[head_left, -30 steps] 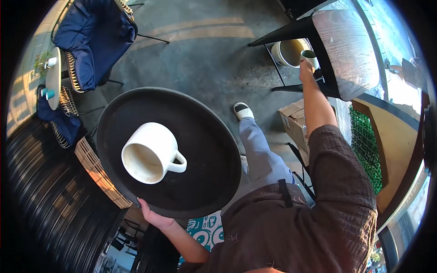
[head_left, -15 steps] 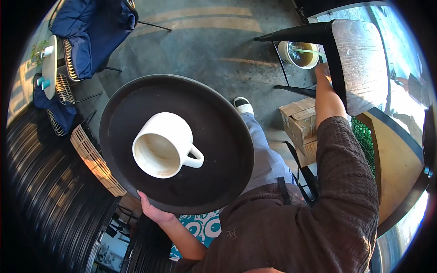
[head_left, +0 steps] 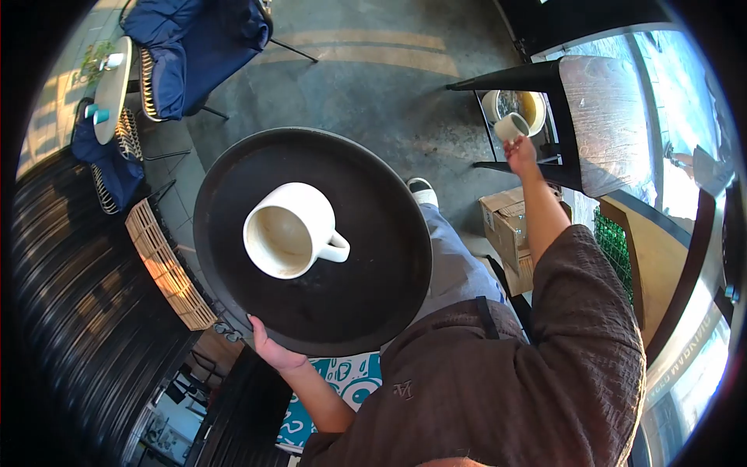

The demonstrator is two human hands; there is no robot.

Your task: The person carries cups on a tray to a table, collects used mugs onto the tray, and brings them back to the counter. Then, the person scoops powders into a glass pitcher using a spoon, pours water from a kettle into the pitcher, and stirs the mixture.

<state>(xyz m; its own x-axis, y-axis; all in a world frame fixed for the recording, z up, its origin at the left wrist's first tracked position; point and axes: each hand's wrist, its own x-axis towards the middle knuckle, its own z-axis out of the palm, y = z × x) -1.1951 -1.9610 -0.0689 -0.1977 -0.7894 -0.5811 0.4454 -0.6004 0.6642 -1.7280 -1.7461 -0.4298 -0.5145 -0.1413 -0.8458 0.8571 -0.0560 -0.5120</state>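
My left hand (head_left: 276,350) grips the near edge of a round dark serving tray (head_left: 358,311), thumb at the rim and its other fingers hidden underneath. On the tray a white mug (head_left: 307,210) lies tipped on its side, its stained inside facing me and its handle to the right. Away to the right, my right hand (head_left: 522,154) is closed on a small pale cup (head_left: 509,126). This cup is just in front of a round cream bucket (head_left: 490,100) holding brownish liquid, beside the legs of a stool.
The wood-topped stool (head_left: 607,124) stands at right, partly over the bucket. Below it are cardboard boxes (head_left: 502,222). Chairs with navy cushions (head_left: 222,58) and a small table (head_left: 115,86) with cups are at upper left. A wooden slatted piece (head_left: 167,265) stands left of the tray.
My right hand has come out from behind the stool leg, moving left and down, with the small cup now visible in it. The tray has shifted slightly in view, the mug still on it.
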